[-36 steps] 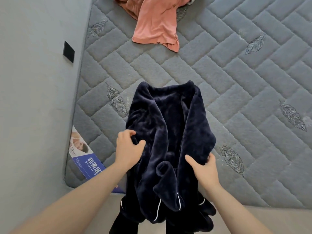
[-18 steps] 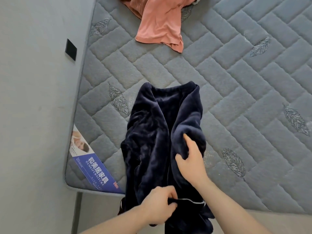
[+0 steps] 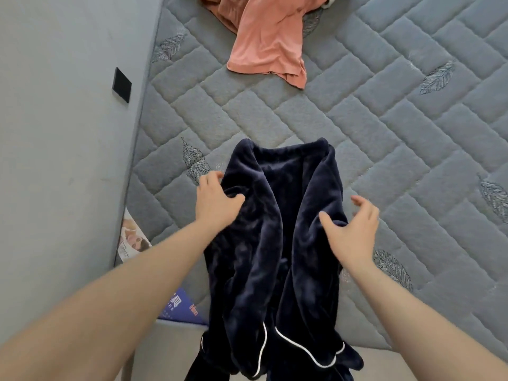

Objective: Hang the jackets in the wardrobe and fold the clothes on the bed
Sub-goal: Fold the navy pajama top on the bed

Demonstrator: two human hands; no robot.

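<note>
Dark blue fuzzy clothes with thin white trim (image 3: 277, 243) lie on the grey quilted bed (image 3: 384, 133), with the bottom part hanging over the near edge. The left hand (image 3: 217, 202) rests on the left side of the fuzzy cloth, fingers spread. The right hand (image 3: 351, 229) is open by the right side, thumb touching the cloth. A soft pink cloth (image 3: 269, 42) lies far up the bed.

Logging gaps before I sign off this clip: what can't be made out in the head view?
- Navy garment: lower end cut off by the bottom edge.
- Pink garment: top cut off by the upper edge.
- Label on the mattress corner: partly hidden by the left arm.
- Left hand, right hand: blurred, so contact with the fabric is unclear.
</note>
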